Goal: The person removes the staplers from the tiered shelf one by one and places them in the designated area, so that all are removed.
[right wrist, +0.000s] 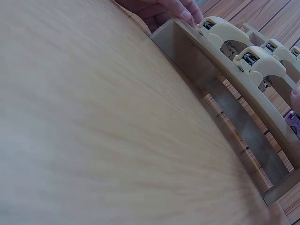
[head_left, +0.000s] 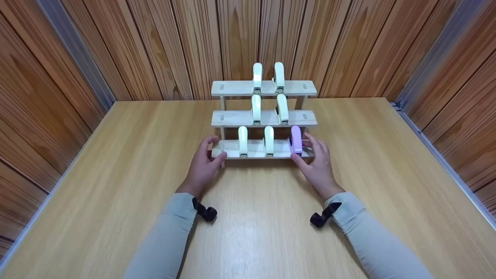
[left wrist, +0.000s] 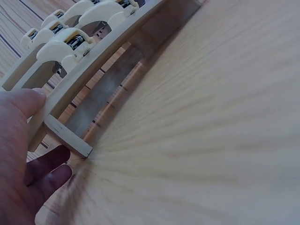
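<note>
A three-tier wooden stand holds small staplers standing on end. My left hand grips the left end of its lowest tier, the thumb on top and other fingers around the end. At the tier's right end, my right hand holds a purple stapler, thumb at its front base and fingers behind its right side. In the right wrist view, only a bit of the purple stapler shows beside the thumb. Two pale staplers, one mid-tier and one further left, share that tier.
Two pale staplers stand on the middle tier and two on the top tier. The stand is near the back of a wooden table. Wood-panelled walls rise behind and at both sides.
</note>
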A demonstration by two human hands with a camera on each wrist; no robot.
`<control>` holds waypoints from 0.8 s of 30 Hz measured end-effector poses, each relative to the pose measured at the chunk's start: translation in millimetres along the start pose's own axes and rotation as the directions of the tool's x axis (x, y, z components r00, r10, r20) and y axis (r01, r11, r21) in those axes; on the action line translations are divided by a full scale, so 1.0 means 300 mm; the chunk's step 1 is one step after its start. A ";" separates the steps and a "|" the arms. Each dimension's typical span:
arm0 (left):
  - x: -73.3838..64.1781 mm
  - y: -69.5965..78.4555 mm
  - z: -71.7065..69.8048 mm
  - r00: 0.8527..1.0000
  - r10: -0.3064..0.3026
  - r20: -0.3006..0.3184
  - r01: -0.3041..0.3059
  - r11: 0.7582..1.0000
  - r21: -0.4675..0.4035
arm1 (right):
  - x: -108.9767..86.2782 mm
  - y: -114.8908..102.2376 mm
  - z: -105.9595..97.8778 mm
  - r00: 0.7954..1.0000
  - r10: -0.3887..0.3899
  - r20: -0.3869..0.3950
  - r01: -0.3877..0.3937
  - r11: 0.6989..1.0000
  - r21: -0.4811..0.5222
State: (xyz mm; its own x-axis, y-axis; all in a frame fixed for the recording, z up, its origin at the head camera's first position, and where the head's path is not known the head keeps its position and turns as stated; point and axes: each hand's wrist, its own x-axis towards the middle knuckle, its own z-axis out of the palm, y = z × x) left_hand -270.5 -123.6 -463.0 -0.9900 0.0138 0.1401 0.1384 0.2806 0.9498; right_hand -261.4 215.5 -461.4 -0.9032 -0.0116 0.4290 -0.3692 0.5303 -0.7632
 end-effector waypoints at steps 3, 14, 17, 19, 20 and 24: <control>-0.004 -0.001 -0.003 1.000 -0.003 0.005 0.003 1.000 0.010 | 0.001 0.000 0.003 1.000 0.004 0.006 -0.004 1.000 -0.012; 0.002 0.000 -0.011 1.000 -0.007 0.007 0.007 0.998 0.056 | 0.008 -0.015 0.004 1.000 0.004 0.006 -0.004 0.999 -0.035; 0.003 0.000 -0.011 1.000 0.000 0.008 0.000 0.999 0.041 | 0.009 -0.018 0.005 1.000 0.000 -0.001 0.000 0.999 -0.035; 0.003 -0.001 -0.011 1.000 0.020 0.010 -0.020 0.998 0.060 | 0.007 -0.017 0.005 1.000 -0.002 -0.005 0.002 0.999 -0.035; 0.003 -0.002 -0.011 0.999 0.034 0.013 -0.035 0.997 0.068 | 0.007 -0.016 0.005 1.000 -0.006 -0.007 0.006 1.000 -0.031; 0.006 -0.007 -0.007 0.997 0.077 0.022 -0.079 0.992 0.098 | 0.005 -0.012 0.004 1.000 -0.025 -0.015 0.025 1.000 -0.010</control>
State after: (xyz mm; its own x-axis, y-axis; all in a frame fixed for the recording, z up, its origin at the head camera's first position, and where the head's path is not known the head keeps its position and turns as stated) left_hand -272.6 -126.3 -464.2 -0.9767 0.0571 0.2070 0.2132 0.3710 0.9038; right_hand -261.6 212.6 -458.5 -0.8903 -0.0125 0.4551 -0.3895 0.5385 -0.7472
